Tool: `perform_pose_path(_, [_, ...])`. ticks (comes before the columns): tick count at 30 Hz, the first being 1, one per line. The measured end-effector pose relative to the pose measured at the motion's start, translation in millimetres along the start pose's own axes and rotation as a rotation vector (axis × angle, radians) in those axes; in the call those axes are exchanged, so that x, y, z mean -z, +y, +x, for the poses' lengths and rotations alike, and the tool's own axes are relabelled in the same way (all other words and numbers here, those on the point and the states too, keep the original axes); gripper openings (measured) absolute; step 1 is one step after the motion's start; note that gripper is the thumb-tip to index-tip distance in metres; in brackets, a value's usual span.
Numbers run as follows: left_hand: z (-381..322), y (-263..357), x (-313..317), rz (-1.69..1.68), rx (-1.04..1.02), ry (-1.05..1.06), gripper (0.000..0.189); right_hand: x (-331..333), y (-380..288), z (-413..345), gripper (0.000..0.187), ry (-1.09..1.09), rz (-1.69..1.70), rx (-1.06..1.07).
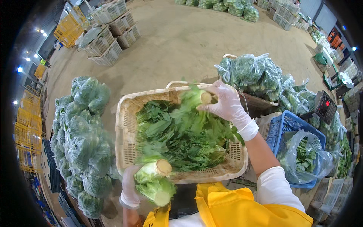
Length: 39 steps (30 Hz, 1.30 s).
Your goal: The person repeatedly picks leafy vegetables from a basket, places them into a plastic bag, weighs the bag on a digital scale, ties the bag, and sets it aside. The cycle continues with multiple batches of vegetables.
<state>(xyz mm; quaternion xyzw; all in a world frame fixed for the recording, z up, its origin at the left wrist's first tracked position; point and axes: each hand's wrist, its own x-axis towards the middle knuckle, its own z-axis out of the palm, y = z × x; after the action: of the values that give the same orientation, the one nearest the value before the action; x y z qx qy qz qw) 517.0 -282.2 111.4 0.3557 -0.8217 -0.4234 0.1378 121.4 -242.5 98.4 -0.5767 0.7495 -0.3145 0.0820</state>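
My left hand (131,185), in a thin translucent glove, holds two leafy green vegetable heads (158,193) at the crate's near left corner. Their pale cut stem ends face up and right. My gloved right hand (228,103) grips another leafy head (188,99) near its cut stem, over the crate's far right part; its leaves are blurred. Below both hands sits a dirty off-white plastic crate (120,133) with slotted walls. Loose dark green leafy vegetables (181,142) cover most of its bottom.
Knotted plastic bags of greens (82,142) are piled at left. More bags (252,71) stand beyond the right arm. At right, a blue crate (283,119) holds an open bag of greens (307,156) beside a scale display (323,107). Stacked crates (107,42) stand on the floor behind.
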Motion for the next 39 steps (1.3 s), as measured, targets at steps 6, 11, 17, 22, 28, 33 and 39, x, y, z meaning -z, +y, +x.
perform_pose_path(6, [26.7, 24.0, -0.9, -0.156, -0.326, -0.005, 0.069, -15.2, -78.6, -54.6, 0.055, -0.249, 0.912, -0.006])
perform_pose_path(11, [21.8, 6.4, 3.1, -0.599, -0.282, -0.561, 0.088, -33.3, -147.8, -125.2, 0.061, -0.107, 1.267, -0.225])
perform_pose_path(17, [-12.9, -26.4, -37.4, -0.92, -0.013, -0.671, 0.093, 1.8, -137.5, -207.8, 0.107, -0.277, 1.022, -0.226])
perform_pose_path(22, [-19.8, 19.6, -76.2, -0.953, -0.13, -0.567, 0.097, -6.1, -173.0, -285.8, 0.138, -0.051, 0.986, -0.233])
perform_pose_path(28, [-41.7, 118.0, -134.6, -0.833, -0.313, -0.465, 0.105, 12.8, -171.2, -326.7, 0.144, 0.46, 0.576, -0.188])
perform_pose_path(33, [-38.7, 207.6, -202.5, -0.883, -0.348, -0.697, 0.127, 63.3, -107.4, -373.2, 0.123, 0.755, 0.664, -0.202])
perform_pose_path(39, [41.8, 278.2, -339.0, -0.836, -0.212, -1.037, 0.073, 153.4, -0.5, -467.8, 0.119, 0.832, 1.076, -0.273])
